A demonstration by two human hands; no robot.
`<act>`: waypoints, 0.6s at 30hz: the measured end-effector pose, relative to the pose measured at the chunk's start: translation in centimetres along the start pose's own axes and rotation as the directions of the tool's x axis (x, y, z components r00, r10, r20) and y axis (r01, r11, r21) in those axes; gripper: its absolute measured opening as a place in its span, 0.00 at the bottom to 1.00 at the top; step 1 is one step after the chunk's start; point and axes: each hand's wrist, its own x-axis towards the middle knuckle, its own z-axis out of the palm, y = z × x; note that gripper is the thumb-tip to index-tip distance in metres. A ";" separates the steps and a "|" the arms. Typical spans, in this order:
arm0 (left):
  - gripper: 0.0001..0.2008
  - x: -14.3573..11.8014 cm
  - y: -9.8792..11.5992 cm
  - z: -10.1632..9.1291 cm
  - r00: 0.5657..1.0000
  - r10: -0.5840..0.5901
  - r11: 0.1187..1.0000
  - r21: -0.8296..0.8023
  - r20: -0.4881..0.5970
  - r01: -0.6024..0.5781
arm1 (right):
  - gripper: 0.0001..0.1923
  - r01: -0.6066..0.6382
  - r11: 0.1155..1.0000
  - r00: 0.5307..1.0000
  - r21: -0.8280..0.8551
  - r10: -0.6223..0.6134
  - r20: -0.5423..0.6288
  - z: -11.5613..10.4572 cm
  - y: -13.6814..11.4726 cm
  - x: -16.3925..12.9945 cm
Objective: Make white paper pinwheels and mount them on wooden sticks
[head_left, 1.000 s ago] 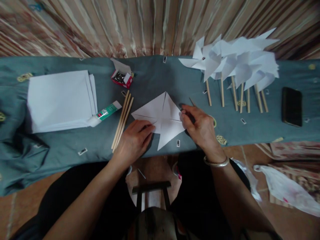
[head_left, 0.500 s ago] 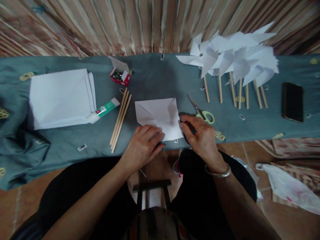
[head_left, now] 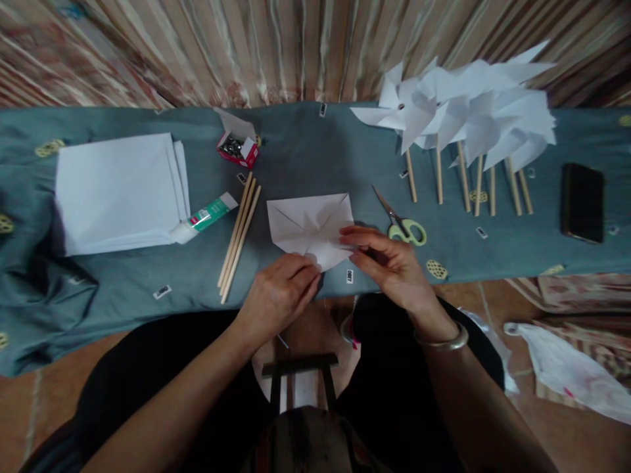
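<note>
A white sheet of paper [head_left: 310, 209] with cut or crease lines running in from its corners lies on the cloth in front of me. My left hand [head_left: 284, 289] pinches its near edge, thumb and fingers pressed together. At the right side, my right hand [head_left: 389, 261] holds the lower right part of the paper between thumb and fingers, and that corner is lifted and bent inward. Scissors [head_left: 405, 230] with pale green handles lie just beyond my right hand. Three wooden sticks [head_left: 240, 236] rest left of the paper.
Several paper pinwheels [head_left: 473, 118] on sticks lie at the back right, with a black phone [head_left: 582, 202] beyond them. A red box of metal pins [head_left: 237, 150] stands open. A green and white glue tube [head_left: 207, 217] touches a paper stack [head_left: 118, 194]. Everything rests on a cloth-covered table [head_left: 315, 151].
My right hand has shifted left over the paper, and the right corner is now raised and folded inward. The left fingers have drawn together into a pinch at the near edge.
</note>
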 end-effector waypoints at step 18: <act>0.06 -0.3 0.4 0.0 0.999 -0.043 0.998 -0.039 -0.003 0.043 | 0.02 0.086 0.972 0.996 -0.218 -0.088 -0.002 1.6 -0.3 0.9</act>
